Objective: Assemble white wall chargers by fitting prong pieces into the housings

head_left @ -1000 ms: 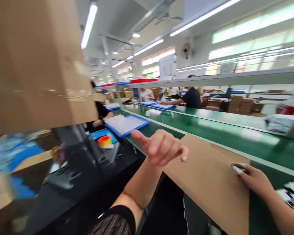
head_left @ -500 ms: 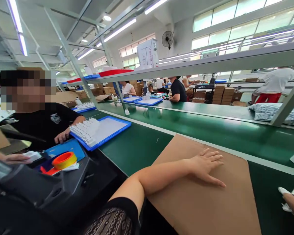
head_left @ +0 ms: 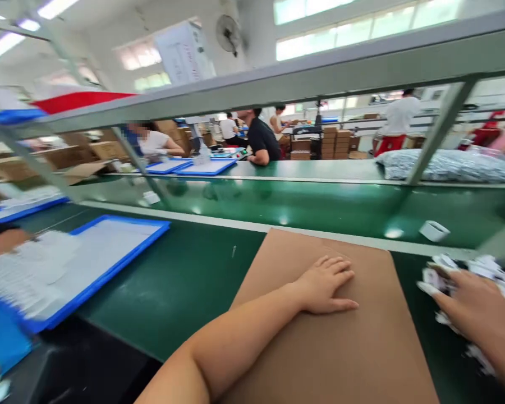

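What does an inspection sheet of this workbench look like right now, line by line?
Surface: green bench top, with a conveyor belt behind it.
Job's things: brown cardboard sheet lying flat; pile of small white packets to its right.
Clutter: blue tray of white parts on the left; small white tape roll.
Grippers: left hand flat on the cardboard sheet; right hand at the packets, grip blurred.
Cables: nothing seen.
Surroundings: overhead shelf rail; other people seated at far benches; stacked cartons.
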`<state>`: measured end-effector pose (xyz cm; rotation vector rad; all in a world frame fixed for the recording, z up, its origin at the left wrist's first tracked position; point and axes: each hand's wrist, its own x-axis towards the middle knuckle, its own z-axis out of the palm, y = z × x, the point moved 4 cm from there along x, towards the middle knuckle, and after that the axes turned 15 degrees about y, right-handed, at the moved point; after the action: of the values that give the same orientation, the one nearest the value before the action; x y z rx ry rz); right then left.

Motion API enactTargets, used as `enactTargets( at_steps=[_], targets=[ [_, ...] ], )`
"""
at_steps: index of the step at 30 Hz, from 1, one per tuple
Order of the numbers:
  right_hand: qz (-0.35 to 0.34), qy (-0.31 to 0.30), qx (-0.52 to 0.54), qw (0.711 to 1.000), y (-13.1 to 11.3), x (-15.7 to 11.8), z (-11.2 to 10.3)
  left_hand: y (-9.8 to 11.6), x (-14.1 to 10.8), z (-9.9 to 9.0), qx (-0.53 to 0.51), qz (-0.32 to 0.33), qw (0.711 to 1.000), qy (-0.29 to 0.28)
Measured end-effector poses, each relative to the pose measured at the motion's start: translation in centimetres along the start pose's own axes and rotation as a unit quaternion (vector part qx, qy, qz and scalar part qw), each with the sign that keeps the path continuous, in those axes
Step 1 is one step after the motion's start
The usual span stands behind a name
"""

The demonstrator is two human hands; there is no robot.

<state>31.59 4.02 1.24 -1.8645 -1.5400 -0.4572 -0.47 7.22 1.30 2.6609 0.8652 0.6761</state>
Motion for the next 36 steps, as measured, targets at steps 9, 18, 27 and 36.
enactTargets(
  at_steps=[9,18,27,36],
  targets=[
    [0.111,-0.029,0.243,0.963,-7.7,-1.8,-3.1,-0.4,-0.3,0.7,-0.004,-0.025,1.000,-0.011],
    [0.418,-0.162,0.550,0.704,-8.9,-2.9,-1.6,-0.4,-0.3,0.8,0.001,-0.033,0.999,-0.011],
    [0.448,-0.151,0.584,0.660,-9.0,-3.0,-1.6,-0.5,-0.4,0.8,0.012,-0.028,0.999,-0.016],
    [0.141,-0.078,0.398,0.903,-9.6,-3.2,-1.7,0.1,-0.4,1.1,0.027,-0.039,0.999,0.027]
  ],
)
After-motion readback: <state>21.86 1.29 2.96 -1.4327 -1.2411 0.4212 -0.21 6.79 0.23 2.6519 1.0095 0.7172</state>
